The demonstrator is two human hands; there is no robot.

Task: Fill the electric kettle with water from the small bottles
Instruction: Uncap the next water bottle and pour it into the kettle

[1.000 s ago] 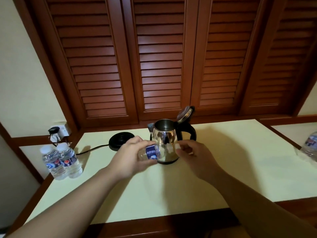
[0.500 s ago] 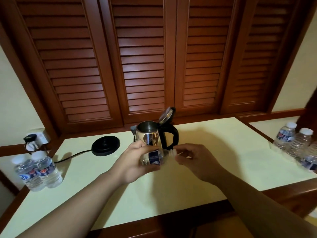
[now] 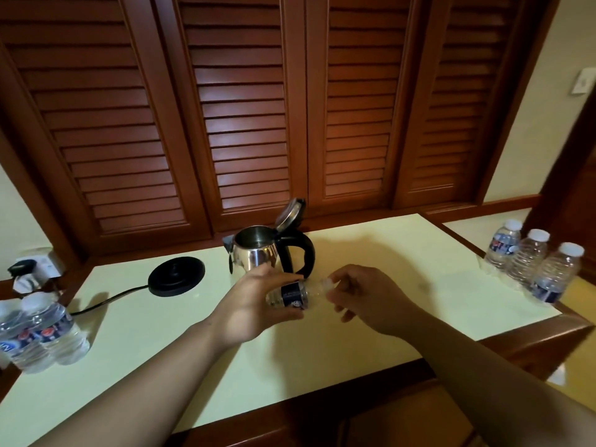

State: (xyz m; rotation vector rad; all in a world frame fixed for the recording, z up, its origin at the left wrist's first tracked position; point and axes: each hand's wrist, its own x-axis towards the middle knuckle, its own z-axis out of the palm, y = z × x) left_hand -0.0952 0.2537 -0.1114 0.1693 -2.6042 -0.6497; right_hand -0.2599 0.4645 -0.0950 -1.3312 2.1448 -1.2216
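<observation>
Left hand (image 3: 258, 304): we are gripping the small bottle (image 3: 292, 294) on its side, in front of the kettle.
Right hand (image 3: 364, 298): we are pinching the bottle's cap (image 3: 328, 283).
Kettle (image 3: 261, 253): sitting at 12 o'clock, lid up, off its base (image 3: 176, 276).
Table (image 3: 371, 253): bare room lying at 2 o'clock; three bottles (image 3: 529, 259) standing by the right edge, two bottles (image 3: 42, 330) at 9 o'clock.

A shiny silver steel kettle (image 3: 254, 254) with black handle, a pale yellow counter (image 3: 371, 246), a dark-blue-labelled clear bottle (image 3: 292, 295) and slatted red-brown shutters (image 3: 245, 124) are seen.
</observation>
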